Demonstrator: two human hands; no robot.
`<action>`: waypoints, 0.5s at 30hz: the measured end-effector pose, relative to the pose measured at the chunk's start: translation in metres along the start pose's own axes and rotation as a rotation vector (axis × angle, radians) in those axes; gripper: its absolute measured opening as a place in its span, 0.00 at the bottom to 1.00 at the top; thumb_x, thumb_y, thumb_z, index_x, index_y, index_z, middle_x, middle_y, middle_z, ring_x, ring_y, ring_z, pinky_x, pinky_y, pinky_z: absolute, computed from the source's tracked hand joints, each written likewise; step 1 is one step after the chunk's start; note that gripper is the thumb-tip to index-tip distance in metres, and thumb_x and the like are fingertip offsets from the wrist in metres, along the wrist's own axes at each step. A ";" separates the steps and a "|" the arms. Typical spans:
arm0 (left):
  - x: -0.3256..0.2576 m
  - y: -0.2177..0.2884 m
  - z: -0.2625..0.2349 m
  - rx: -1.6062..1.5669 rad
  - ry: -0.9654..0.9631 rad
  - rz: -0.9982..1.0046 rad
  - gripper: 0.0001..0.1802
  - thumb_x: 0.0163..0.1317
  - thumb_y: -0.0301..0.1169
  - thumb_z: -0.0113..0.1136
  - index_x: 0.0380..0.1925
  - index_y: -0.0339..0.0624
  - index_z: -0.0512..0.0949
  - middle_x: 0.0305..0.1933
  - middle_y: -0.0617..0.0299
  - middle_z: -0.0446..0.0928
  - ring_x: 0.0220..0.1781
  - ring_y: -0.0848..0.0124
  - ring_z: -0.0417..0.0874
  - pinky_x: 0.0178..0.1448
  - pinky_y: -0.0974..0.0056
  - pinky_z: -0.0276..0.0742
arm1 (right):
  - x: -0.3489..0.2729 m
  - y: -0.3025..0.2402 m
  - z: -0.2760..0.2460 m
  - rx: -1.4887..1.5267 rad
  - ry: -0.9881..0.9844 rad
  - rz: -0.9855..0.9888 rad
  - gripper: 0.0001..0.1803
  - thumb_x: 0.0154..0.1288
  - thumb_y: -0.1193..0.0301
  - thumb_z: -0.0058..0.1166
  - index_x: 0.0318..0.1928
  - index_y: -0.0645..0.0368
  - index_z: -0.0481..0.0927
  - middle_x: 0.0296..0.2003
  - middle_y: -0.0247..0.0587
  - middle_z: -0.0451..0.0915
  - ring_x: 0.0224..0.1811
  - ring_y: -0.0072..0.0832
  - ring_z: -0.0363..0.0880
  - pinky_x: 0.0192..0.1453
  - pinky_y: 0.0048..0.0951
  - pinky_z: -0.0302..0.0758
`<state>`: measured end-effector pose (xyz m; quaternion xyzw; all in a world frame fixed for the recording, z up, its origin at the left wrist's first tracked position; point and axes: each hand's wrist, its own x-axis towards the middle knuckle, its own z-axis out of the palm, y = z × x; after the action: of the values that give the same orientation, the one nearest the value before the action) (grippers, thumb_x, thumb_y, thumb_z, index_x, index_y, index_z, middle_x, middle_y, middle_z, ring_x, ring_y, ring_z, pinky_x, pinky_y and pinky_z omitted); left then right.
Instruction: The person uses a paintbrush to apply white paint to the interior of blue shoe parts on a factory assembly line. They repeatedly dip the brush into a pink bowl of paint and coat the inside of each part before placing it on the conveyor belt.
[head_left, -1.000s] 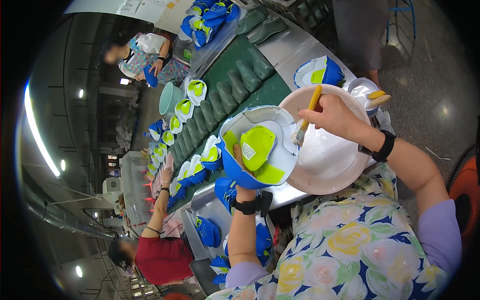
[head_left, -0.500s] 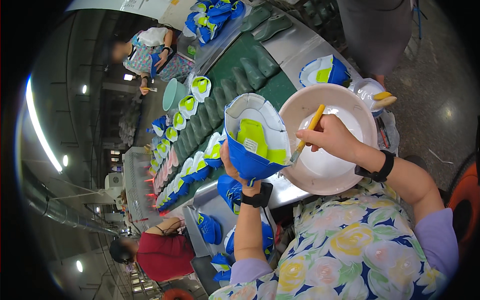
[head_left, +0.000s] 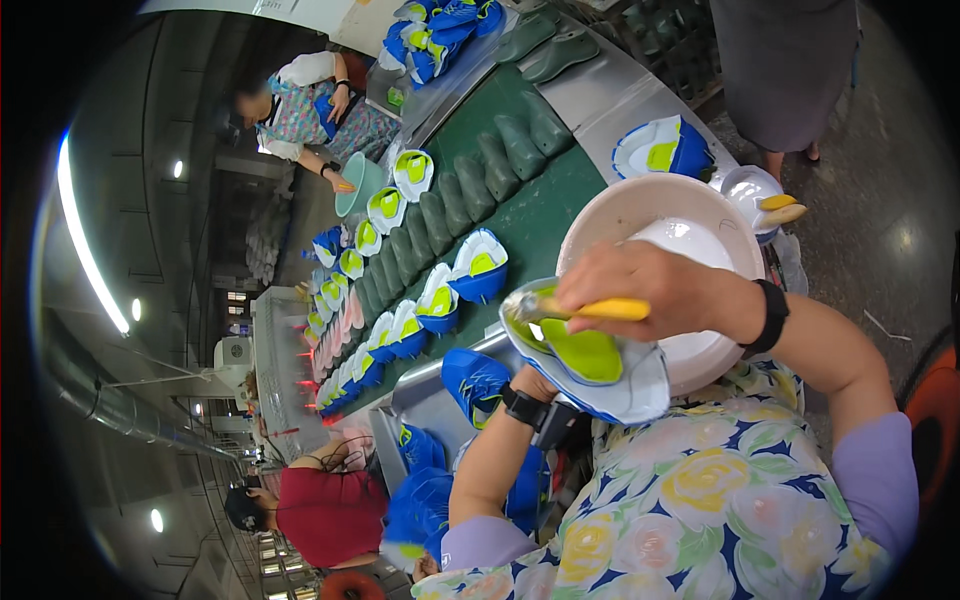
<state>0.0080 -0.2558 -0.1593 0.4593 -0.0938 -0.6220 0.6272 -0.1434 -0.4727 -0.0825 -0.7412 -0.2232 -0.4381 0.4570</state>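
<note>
My left hand (head_left: 535, 383) grips a blue shoe upper (head_left: 640, 392) from beneath; most of its fingers are hidden under it. The upper is tipped, showing its white inner edge and lime-green lining. Closed around a yellow-handled brush (head_left: 618, 310), my right hand (head_left: 655, 285) is over the upper. The brush's bristle end meets the upper's left end. Behind my right hand stands a pale pink basin (head_left: 598, 212) with white liquid in it.
A green conveyor belt (head_left: 545, 185) carries dark shoe lasts (head_left: 500, 165) and rows of blue uppers (head_left: 480, 265). Right of the basin is a clear tub (head_left: 745, 185) with yellow-handled brushes. Co-workers are at the far left (head_left: 320, 110) and lower left (head_left: 325, 510).
My left hand has lowered and tipped the upper toward me. My right hand has carried the brush leftward across it. The far co-worker's hand has reached down to a turquoise basin.
</note>
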 end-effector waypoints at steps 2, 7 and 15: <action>0.002 -0.008 0.006 -0.117 -0.021 -0.056 0.29 0.74 0.45 0.55 0.70 0.47 0.67 0.69 0.55 0.74 0.66 0.61 0.78 0.69 0.53 0.77 | 0.003 0.008 0.010 -0.092 -0.014 -0.023 0.11 0.64 0.69 0.65 0.43 0.59 0.79 0.40 0.44 0.81 0.44 0.42 0.82 0.49 0.38 0.80; -0.004 0.001 0.019 -0.235 0.014 -0.006 0.34 0.71 0.51 0.57 0.70 0.46 0.67 0.68 0.54 0.74 0.66 0.59 0.79 0.69 0.51 0.77 | 0.003 0.026 -0.003 -0.162 -0.149 0.346 0.10 0.65 0.68 0.62 0.37 0.62 0.76 0.36 0.48 0.80 0.37 0.48 0.82 0.42 0.42 0.79; -0.023 0.026 0.009 -0.055 0.097 0.273 0.36 0.69 0.50 0.60 0.71 0.44 0.67 0.67 0.53 0.75 0.65 0.58 0.80 0.68 0.50 0.77 | -0.019 0.031 -0.024 -0.196 -0.381 0.755 0.14 0.61 0.67 0.63 0.32 0.68 0.84 0.29 0.55 0.84 0.31 0.46 0.84 0.36 0.37 0.79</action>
<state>0.0144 -0.2449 -0.1257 0.4545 -0.1080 -0.5103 0.7220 -0.1414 -0.5069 -0.1092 -0.8783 0.0259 -0.1150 0.4633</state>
